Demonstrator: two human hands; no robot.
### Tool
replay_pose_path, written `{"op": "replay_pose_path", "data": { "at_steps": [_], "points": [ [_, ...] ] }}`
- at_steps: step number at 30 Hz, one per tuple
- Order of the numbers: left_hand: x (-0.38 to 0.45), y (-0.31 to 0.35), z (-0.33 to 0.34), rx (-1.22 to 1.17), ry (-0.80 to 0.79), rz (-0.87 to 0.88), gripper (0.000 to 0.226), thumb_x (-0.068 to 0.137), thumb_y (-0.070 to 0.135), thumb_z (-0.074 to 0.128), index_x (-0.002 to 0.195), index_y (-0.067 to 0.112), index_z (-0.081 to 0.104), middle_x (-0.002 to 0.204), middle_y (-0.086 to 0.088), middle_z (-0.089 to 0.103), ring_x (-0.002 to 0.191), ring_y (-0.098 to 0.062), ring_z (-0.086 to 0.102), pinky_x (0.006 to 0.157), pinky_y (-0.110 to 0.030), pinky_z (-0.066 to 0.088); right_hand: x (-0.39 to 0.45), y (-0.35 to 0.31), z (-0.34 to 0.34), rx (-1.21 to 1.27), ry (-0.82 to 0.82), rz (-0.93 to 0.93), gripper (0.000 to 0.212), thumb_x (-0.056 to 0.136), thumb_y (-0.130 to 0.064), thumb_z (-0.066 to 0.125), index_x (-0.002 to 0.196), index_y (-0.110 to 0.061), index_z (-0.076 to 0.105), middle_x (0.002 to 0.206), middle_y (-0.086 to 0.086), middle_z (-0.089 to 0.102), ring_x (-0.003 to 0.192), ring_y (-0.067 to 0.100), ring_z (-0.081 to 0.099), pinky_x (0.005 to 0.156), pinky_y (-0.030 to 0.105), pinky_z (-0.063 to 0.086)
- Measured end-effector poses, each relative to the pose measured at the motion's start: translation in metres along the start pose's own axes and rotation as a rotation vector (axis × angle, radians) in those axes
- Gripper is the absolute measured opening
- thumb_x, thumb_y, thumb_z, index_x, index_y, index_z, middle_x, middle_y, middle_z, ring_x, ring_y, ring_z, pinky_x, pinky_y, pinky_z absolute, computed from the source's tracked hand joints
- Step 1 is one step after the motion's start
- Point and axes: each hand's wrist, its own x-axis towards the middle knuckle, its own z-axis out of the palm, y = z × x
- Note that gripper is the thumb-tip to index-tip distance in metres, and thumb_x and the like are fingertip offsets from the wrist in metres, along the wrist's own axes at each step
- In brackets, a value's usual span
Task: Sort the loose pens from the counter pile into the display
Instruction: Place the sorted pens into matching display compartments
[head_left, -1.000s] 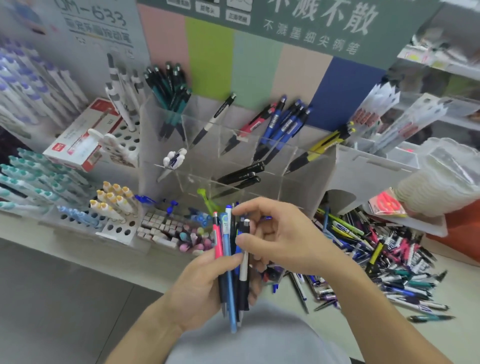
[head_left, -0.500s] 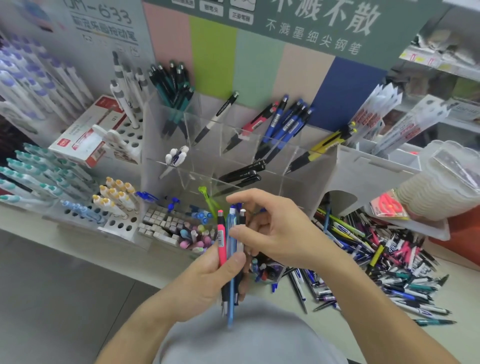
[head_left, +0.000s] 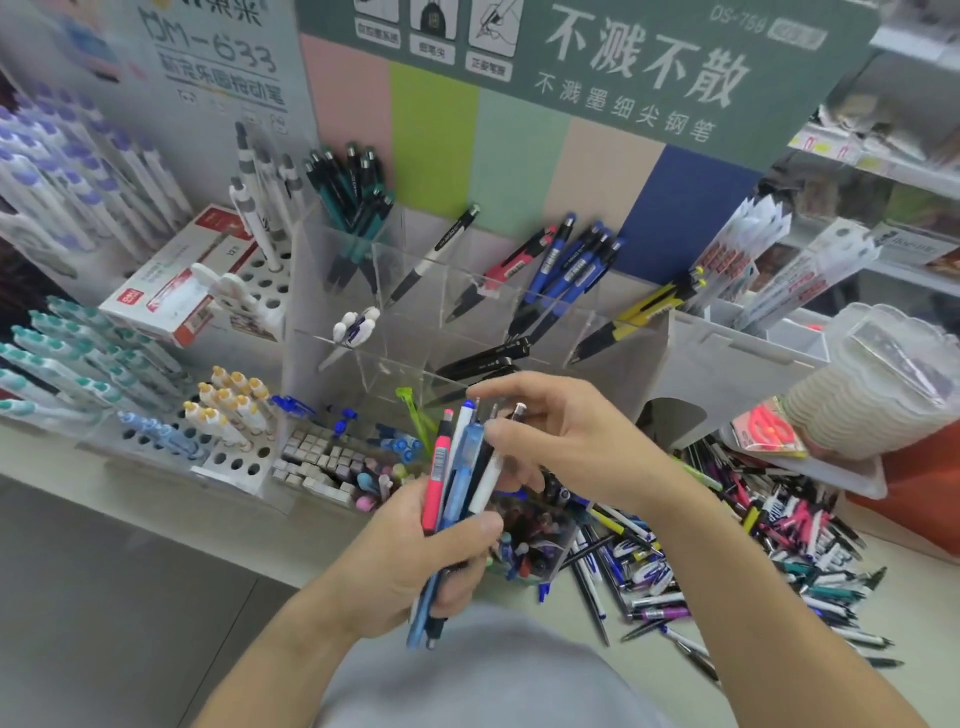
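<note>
Beyond both hands stands the clear acrylic display (head_left: 519, 322), its angled compartments each carrying a few pens: teal ones up to the left, a single black-and-white one, a red beside several blue, yellow-and-black off to the right, black ones in the row nearest the hands. To the right of the right hand, the pile of loose pens (head_left: 769, 540) sprawls across the tabletop (head_left: 156, 467), many still unsorted. A small clear tub (head_left: 530, 545) of bits sits just under and behind the hands. The left hand (head_left: 415, 561) grips a bundle of pens (head_left: 457, 483) upright in its fist, a pink one, a pale blue one, a white one and darker barrels fanned above the thumb. The right hand (head_left: 561, 441) reaches over the tops, its thumb and first fingers pinching the white pen in the bundle while the other fingers spread loose. The likely step is drawing one pen out to drop into its matching compartment. The risk is that pulling one barrel loosens the fist's hold, so neighbours slide down or spill into the tub or back onto the pile; a hasty match could also land a pen among the wrong colour.
</note>
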Motion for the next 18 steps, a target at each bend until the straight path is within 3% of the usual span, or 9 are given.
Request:
{"op": "replay_pose_path", "data": {
  "at_steps": [3, 5, 8, 10, 12, 14, 16, 18],
  "points": [
    [-0.003, 0.001, -0.001, -0.006, -0.064, -0.028, 0.036, 0.086, 0.024, 0.070, 0.080, 0.000, 0.044, 0.046, -0.007, 0.039, 0.035, -0.016, 0.031, 0.040, -0.023, 0.035, -0.001, -0.002, -0.002, 0.151, -0.092, -0.032, 0.017, 0.099, -0.013, 0.063, 0.115, -0.008, 0.066, 0.082, 0.009, 0.066, 0.060, 0.019, 0.056, 0.058, 0.033, 0.046],
    [-0.005, 0.001, -0.001, 0.048, -0.096, -0.046, 0.036, 0.086, 0.025, 0.068, 0.070, 0.003, 0.045, 0.046, -0.008, 0.043, 0.034, -0.018, 0.037, 0.041, -0.024, 0.040, 0.002, -0.001, -0.003, 0.141, -0.078, -0.029, 0.009, 0.096, -0.017, 0.068, 0.102, -0.011, 0.069, 0.087, 0.009, 0.069, 0.063, 0.017, 0.055, 0.061, 0.035, 0.044],
    [-0.006, 0.001, 0.000, 0.142, -0.132, -0.035, 0.029, 0.089, 0.022, 0.066, 0.070, 0.007, 0.050, 0.051, -0.011, 0.048, 0.038, -0.021, 0.043, 0.047, -0.029, 0.044, 0.005, 0.003, -0.009, 0.159, -0.070, 0.019, 0.016, 0.088, -0.025, 0.075, 0.093, -0.009, 0.075, 0.086, 0.009, 0.074, 0.071, 0.030, 0.057, 0.062, 0.032, 0.048],
    [-0.008, 0.002, 0.000, 0.198, -0.104, -0.046, 0.030, 0.089, 0.024, 0.067, 0.084, -0.002, 0.054, 0.053, -0.013, 0.049, 0.041, -0.023, 0.044, 0.049, -0.031, 0.044, 0.003, 0.003, -0.015, 0.176, -0.075, 0.044, 0.020, 0.080, -0.025, 0.077, 0.090, -0.008, 0.077, 0.083, 0.010, 0.075, 0.072, 0.025, 0.064, 0.063, 0.028, 0.054],
    [-0.009, 0.002, -0.002, 0.241, -0.076, -0.075, 0.049, 0.089, 0.029, 0.069, 0.112, -0.010, 0.050, 0.055, -0.014, 0.048, 0.042, -0.024, 0.044, 0.050, -0.031, 0.044, 0.001, 0.001, -0.022, 0.150, -0.059, 0.050, 0.018, 0.074, -0.025, 0.078, 0.086, -0.011, 0.079, 0.082, 0.009, 0.077, 0.072, 0.017, 0.068, 0.066, 0.025, 0.057],
    [-0.011, 0.004, -0.007, 0.260, -0.075, -0.084, 0.052, 0.090, 0.028, 0.070, 0.127, -0.002, 0.050, 0.055, -0.014, 0.047, 0.043, -0.023, 0.043, 0.050, -0.031, 0.045, 0.001, -0.001, -0.027, 0.099, -0.015, 0.029, 0.016, 0.072, -0.027, 0.078, 0.084, -0.016, 0.080, 0.081, 0.008, 0.077, 0.072, 0.017, 0.070, 0.069, 0.026, 0.058],
    [-0.013, 0.007, -0.010, 0.261, -0.107, -0.077, 0.037, 0.092, 0.025, 0.068, 0.128, 0.017, 0.060, 0.057, -0.015, 0.046, 0.044, -0.023, 0.041, 0.050, -0.031, 0.044, 0.002, -0.003, -0.033, 0.077, 0.048, -0.003, 0.016, 0.075, -0.027, 0.077, 0.085, -0.015, 0.078, 0.078, 0.006, 0.077, 0.071, 0.018, 0.072, 0.067, 0.026, 0.058],
    [-0.015, 0.009, -0.013, 0.264, -0.129, -0.080, 0.034, 0.093, 0.025, 0.068, 0.126, 0.022, 0.062, 0.058, -0.016, 0.045, 0.045, -0.023, 0.040, 0.051, -0.032, 0.043, 0.003, -0.007, -0.036, 0.022, 0.045, -0.022, 0.017, 0.080, -0.028, 0.074, 0.089, -0.013, 0.076, 0.077, 0.004, 0.076, 0.068, 0.019, 0.073, 0.063, 0.026, 0.057]
  ]
}}
